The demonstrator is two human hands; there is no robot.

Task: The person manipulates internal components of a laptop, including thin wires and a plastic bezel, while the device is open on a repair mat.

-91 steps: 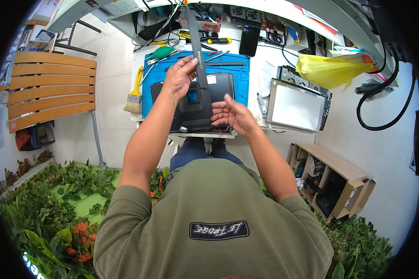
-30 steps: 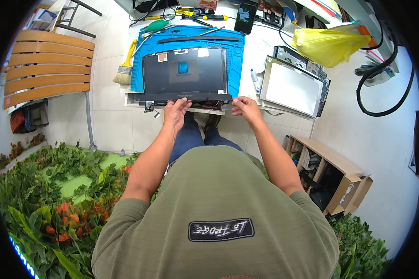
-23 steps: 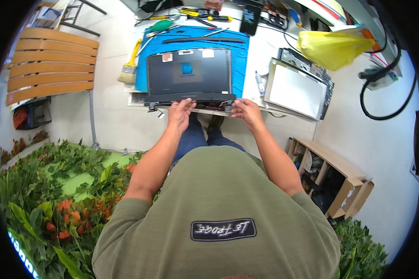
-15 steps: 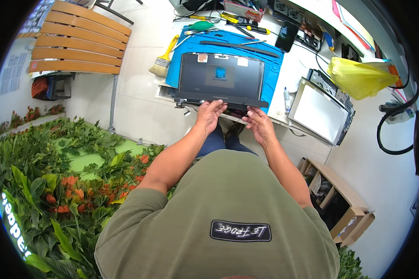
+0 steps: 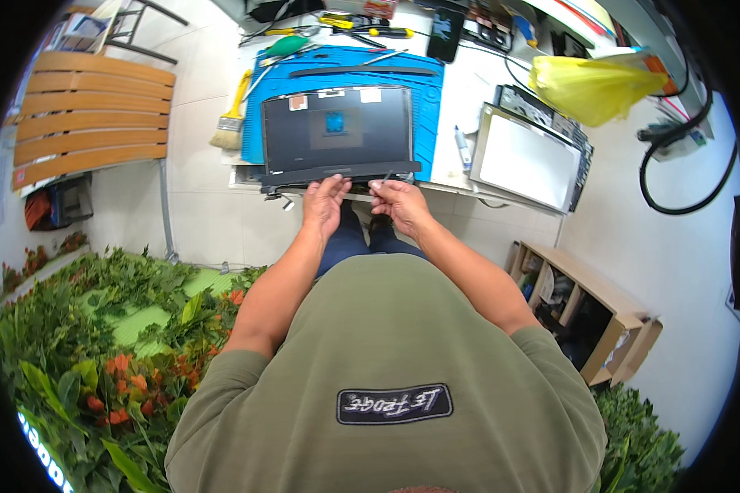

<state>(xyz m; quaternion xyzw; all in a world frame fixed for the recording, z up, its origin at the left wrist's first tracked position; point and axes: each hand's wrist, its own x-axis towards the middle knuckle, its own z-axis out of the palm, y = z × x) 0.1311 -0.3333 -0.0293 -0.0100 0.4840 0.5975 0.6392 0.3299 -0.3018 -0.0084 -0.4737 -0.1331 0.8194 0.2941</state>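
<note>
The left grip (image 5: 324, 201) is at the lower edge of a long, narrow black plastic strip (image 5: 341, 171); whether the fingers pinch the strip or only rest against it cannot be told. The right grip (image 5: 399, 201) is near the left, with thumb and forefinger drawn close together below the same edge; what they pinch, if anything, is too small to identify. The strip lies directly beyond both grips, along the near edge of a flat, rectangular black display panel (image 5: 362, 144). Farther out, beneath the panel, a blue mat (image 5: 429, 115) covers part of a white table (image 5: 448, 171). Left of the left grip are a small white tab (image 5: 289, 205) and, farther away, a yellow-handled brush (image 5: 236, 109). Right of the right grip lie a slim white tube (image 5: 463, 149) and a silver-framed panel with a white face (image 5: 524, 160).
</note>
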